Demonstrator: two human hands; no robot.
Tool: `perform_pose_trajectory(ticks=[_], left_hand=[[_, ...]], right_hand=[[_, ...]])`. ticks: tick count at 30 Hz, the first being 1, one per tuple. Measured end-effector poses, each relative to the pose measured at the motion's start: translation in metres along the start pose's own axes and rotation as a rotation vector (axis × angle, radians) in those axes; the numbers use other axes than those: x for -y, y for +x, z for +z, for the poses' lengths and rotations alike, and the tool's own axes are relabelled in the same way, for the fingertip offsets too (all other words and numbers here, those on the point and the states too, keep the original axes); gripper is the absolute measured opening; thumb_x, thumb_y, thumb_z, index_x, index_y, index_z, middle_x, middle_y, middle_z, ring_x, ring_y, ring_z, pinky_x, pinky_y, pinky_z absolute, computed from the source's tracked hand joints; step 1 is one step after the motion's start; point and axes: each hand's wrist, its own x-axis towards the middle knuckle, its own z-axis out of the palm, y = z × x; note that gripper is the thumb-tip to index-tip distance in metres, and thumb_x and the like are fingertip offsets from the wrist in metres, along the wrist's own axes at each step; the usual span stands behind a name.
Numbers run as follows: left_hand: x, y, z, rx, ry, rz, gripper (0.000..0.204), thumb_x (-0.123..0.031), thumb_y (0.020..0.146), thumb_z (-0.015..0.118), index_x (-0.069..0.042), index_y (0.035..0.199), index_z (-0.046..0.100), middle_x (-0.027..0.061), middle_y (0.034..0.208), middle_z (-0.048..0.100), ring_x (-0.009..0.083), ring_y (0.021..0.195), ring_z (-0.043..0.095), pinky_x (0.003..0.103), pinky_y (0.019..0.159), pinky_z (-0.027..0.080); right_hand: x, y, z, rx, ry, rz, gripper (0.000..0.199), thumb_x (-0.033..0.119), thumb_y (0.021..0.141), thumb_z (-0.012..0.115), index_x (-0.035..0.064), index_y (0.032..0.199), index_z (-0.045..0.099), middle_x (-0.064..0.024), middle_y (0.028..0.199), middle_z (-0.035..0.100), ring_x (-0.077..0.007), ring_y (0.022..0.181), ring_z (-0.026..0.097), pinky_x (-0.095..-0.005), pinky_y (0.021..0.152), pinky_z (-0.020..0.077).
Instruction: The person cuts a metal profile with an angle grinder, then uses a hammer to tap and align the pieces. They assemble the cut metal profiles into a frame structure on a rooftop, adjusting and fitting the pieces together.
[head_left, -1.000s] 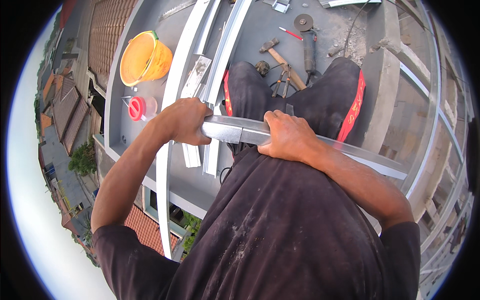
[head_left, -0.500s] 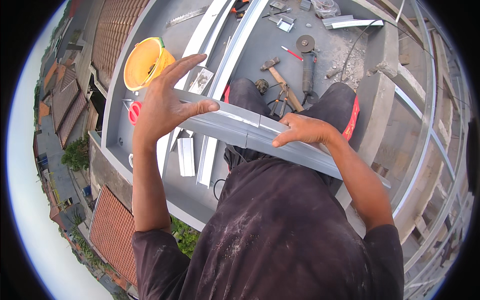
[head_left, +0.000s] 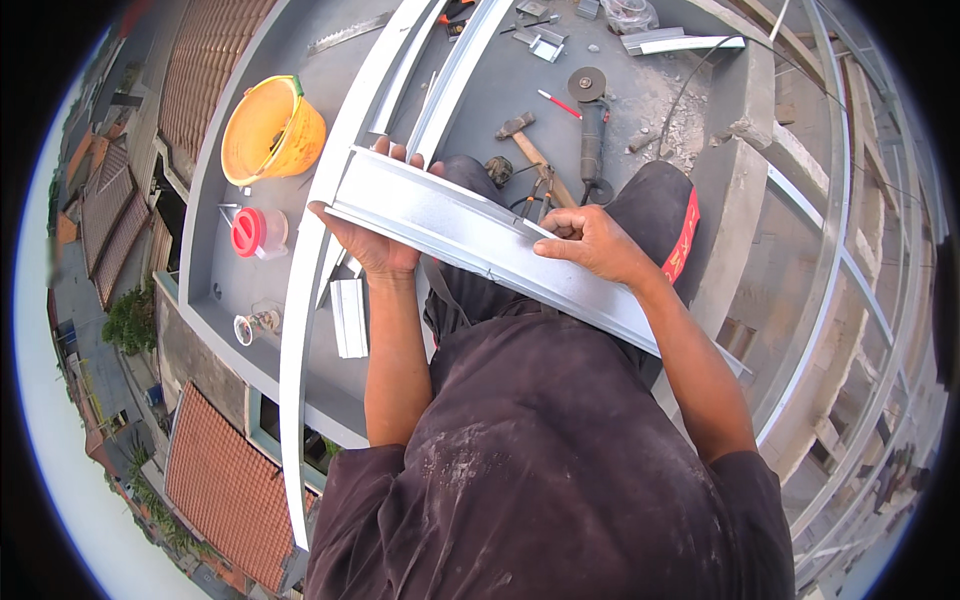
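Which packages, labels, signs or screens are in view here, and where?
Clear plastic jar with a red lid: on the grey slab left of the left hand, round, lying tilted.
Red band with pale markings on the dark trousers: just right of the right hand, a narrow strip down the leg.
No screens or signs show.

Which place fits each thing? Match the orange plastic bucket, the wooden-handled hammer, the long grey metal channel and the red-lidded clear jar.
Things:
1. orange plastic bucket
2. wooden-handled hammer
3. long grey metal channel
4. red-lidded clear jar

Places:
A. held in both hands
B. just below the bucket
C. upper left on the slab
D. beside the angle grinder

Pairs: 1-C, 2-D, 3-A, 4-B
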Motion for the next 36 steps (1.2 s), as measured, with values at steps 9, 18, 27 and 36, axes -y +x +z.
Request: perform_pose_trajectory(ticks=[9, 18, 27, 36], left_hand=[[0.022, 0.010, 0.056, -0.206, 0.095, 0.012, 0.101, -0.093, 0.089, 0.045, -0.001, 0.129, 0.059, 0.0183, 0.112, 0.067, 0.0372, 0.103, 0.068, 0.060, 0.100, 0.053], [0.009, 0.008, 0.036, -0.201, 0.185, -0.033, 0.099, -0.092, 0.093, 0.031, -0.001, 0.120, 0.062, 0.0193, 0.103, 0.067, 0.0364, 0.097, 0.066, 0.057, 0.091, 0.054], [0.005, 0.025, 0.035, -0.312, 0.291, -0.025, 0.105, -0.093, 0.094, 0.028, 0.003, 0.116, 0.064, 0.0235, 0.098, 0.070, 0.0398, 0.092, 0.069, 0.054, 0.089, 0.058], [0.005, 0.026, 0.031, -0.186, 0.262, -0.087, 0.104, -0.092, 0.091, 0.035, 0.003, 0.125, 0.059, 0.0185, 0.101, 0.067, 0.0352, 0.098, 0.067, 0.052, 0.090, 0.056]], right_hand=[[-0.007, -0.053, 0.055, -0.595, -0.795, -0.384, 0.109, 0.055, 0.071, 0.094, -0.0005, 0.152, 0.048, -0.0168, 0.129, 0.063, -0.0351, 0.117, 0.062, -0.0469, 0.100, 0.0504], [-0.015, -0.047, 0.061, -0.613, -0.802, -0.442, 0.092, 0.046, 0.072, 0.095, 0.0000, 0.141, 0.054, -0.0145, 0.116, 0.064, -0.0327, 0.104, 0.065, -0.0454, 0.089, 0.0528], [0.005, -0.033, 0.066, -0.470, -0.689, -0.317, 0.089, 0.032, 0.071, 0.097, -0.0017, 0.138, 0.050, -0.0179, 0.120, 0.064, -0.0366, 0.106, 0.066, -0.0470, 0.091, 0.0569], [-0.007, -0.026, 0.066, -0.557, -0.739, -0.398, 0.082, 0.036, 0.071, 0.095, 0.0005, 0.132, 0.054, -0.0139, 0.112, 0.065, -0.0313, 0.096, 0.067, -0.0433, 0.079, 0.0581]])
